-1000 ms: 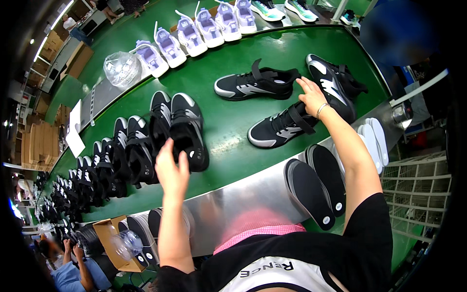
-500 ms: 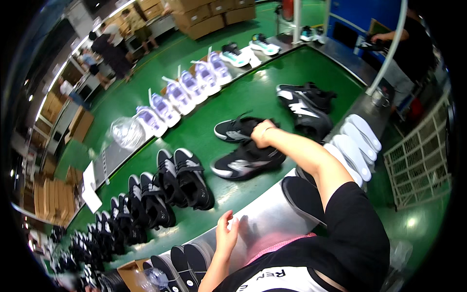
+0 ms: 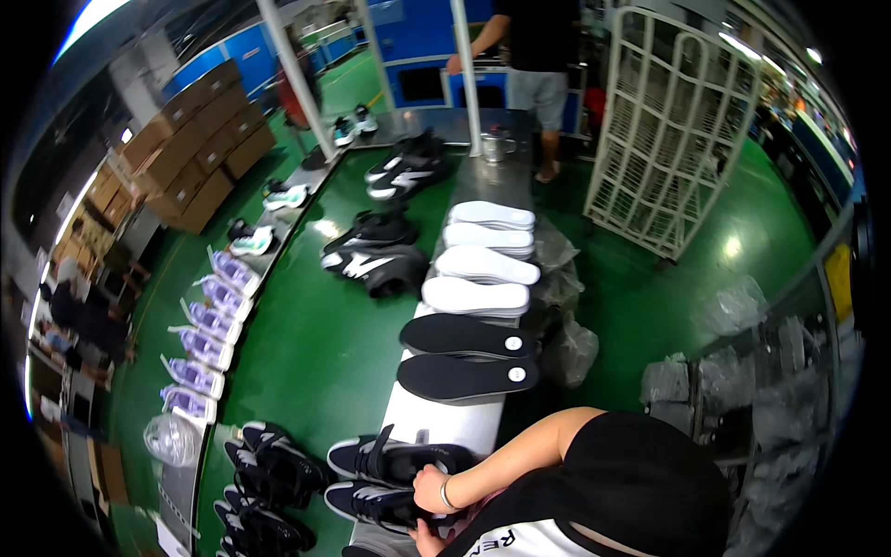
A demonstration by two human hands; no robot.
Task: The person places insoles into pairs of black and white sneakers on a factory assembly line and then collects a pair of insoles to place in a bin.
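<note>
Only part of the left hand (image 3: 432, 538) is shown at the lower edge, its forearm hidden, and how its fingers are closed cannot be told. The right hand (image 3: 432, 488), banded at the wrist by a bracelet (image 3: 446, 497), is seen with its fingers curled inward, but its fingertips are lost against dark fabric, so whether anything is pinched cannot be made out. Two black shoes with pale toes are laid side by side, toes pointed left and heels turned toward the person. The farther shoe (image 3: 357, 456) is placed just beyond the right hand; the openings are partly covered by the hands, and the nearer shoe (image 3: 357, 499) is overlapped at its heel end by both. Black insoles (image 3: 455, 379) are set out beyond the pair on the metal ledge (image 3: 464, 420), with white insoles (image 3: 478, 297) arranged farther along. More black shoes (image 3: 278, 464) are stood to the left, their row cut off below. A co-worker (image 3: 538, 56) is cropped by the upper edge
</note>
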